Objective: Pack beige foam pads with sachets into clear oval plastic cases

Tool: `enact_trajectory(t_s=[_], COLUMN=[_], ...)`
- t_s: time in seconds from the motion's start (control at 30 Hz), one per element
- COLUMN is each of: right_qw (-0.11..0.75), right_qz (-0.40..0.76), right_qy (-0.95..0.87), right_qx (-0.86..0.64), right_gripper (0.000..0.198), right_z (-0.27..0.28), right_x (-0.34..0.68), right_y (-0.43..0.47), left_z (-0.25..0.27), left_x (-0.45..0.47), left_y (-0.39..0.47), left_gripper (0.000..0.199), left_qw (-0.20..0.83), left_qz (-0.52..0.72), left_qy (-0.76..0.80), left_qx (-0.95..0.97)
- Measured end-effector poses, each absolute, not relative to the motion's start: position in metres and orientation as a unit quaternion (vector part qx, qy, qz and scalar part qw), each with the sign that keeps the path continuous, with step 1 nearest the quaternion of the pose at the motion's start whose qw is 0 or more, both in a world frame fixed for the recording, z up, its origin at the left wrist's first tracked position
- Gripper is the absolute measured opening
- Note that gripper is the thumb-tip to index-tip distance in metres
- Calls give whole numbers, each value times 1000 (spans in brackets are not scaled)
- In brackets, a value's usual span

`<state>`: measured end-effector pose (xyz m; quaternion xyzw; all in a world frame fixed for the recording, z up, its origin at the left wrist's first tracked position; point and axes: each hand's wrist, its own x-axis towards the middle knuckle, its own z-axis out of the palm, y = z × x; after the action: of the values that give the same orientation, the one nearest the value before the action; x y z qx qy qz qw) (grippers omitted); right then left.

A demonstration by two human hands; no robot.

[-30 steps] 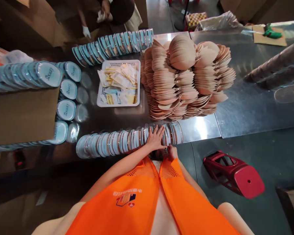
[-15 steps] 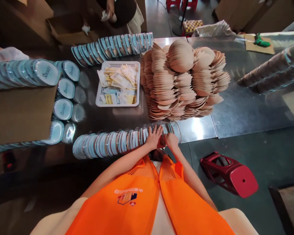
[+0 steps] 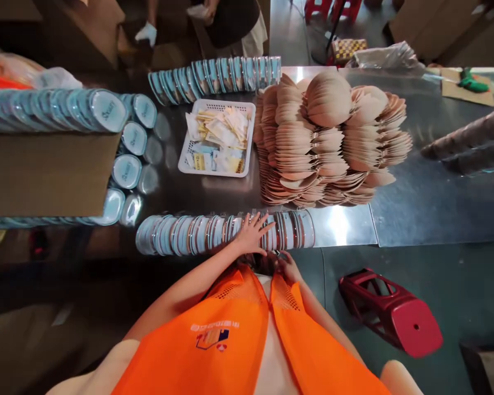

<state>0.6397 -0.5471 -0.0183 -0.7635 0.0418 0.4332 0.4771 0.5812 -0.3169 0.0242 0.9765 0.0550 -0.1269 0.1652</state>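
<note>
A long row of clear plastic cases [image 3: 181, 235] with light blue inserts stands on edge along the near side of the metal table. My left hand [image 3: 250, 236] rests over the right part of this row, its fingers spread and touching the cases. Just below the table's edge, close to the orange vest, is my right hand [image 3: 287, 267]. Its fingers are loosely bent and a little apart, with nothing visible in them; shadow hides part of it. Beyond the row lies a big pile of nested beige, shell-shaped pieces [image 3: 296, 148].
A white basket [image 3: 181, 164] holds paper packets. More blue-lidded cases [image 3: 127, 171] surround a cardboard sheet [image 3: 45, 175] at left; another row [image 3: 230, 74] stands at the back. A red stool [image 3: 415, 326] is on the floor at right. Across the table is another person [image 3: 234, 24].
My right hand has come off the row and back toward my body. My left hand has spread its fingers over the cases. The view has shifted, so the table's things sit farther right.
</note>
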Motion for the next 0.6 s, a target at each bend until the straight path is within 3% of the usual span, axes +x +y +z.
enact_trajectory(t_s=[0.2,0.6], right_qw=[549,552], right_qz=[450,366], right_qy=[135,124], right_qx=[-691,-738], right_gripper=[40,38], right_z=[-57,-71], right_x=[620,594], right_y=[-506,-492], left_z=[19,14], left_x=[580,582], left_y=[-315,-301], left_gripper=[115,134], left_qw=[146,180], left_qz=[-139,-154], left_qy=[64,82], left_qx=[977,968])
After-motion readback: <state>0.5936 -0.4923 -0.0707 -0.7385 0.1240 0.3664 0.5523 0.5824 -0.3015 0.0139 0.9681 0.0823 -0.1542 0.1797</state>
